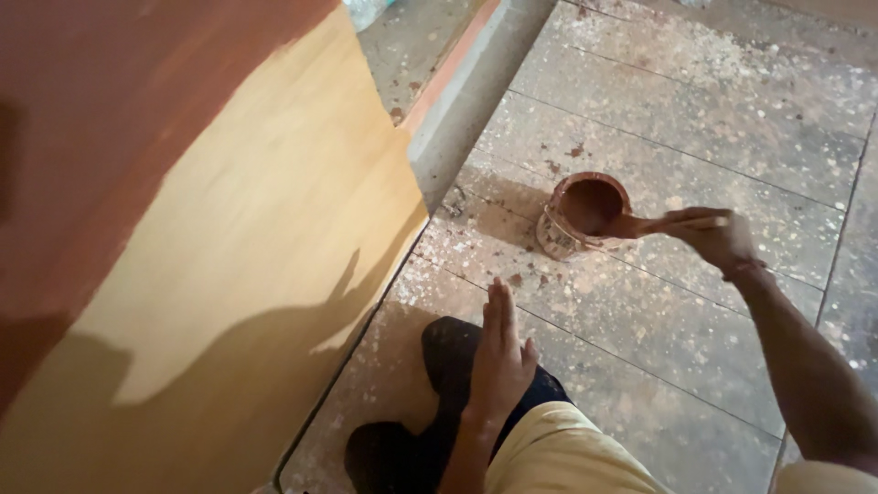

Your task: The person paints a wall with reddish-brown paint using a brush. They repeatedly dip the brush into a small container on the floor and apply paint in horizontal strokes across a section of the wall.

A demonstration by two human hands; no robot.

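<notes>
My right hand (718, 236) grips the handle of a paintbrush (640, 224) whose bristles rest on the rim of a small round can (576, 220) of reddish-brown stain standing on the floor. My left hand (500, 352) is flat with the fingers together and extended, resting over my knee and holding nothing. A large wooden board (247, 256) lies to the left; its upper left part is coated reddish-brown and the rest is bare pale wood.
The speckled stone tile floor (658, 119) has drips of stain around the can. A grey concrete step with an orange edge (457, 82) runs along the board's far side. My dark shoe (439, 384) and beige trouser leg (567, 457) are at the bottom.
</notes>
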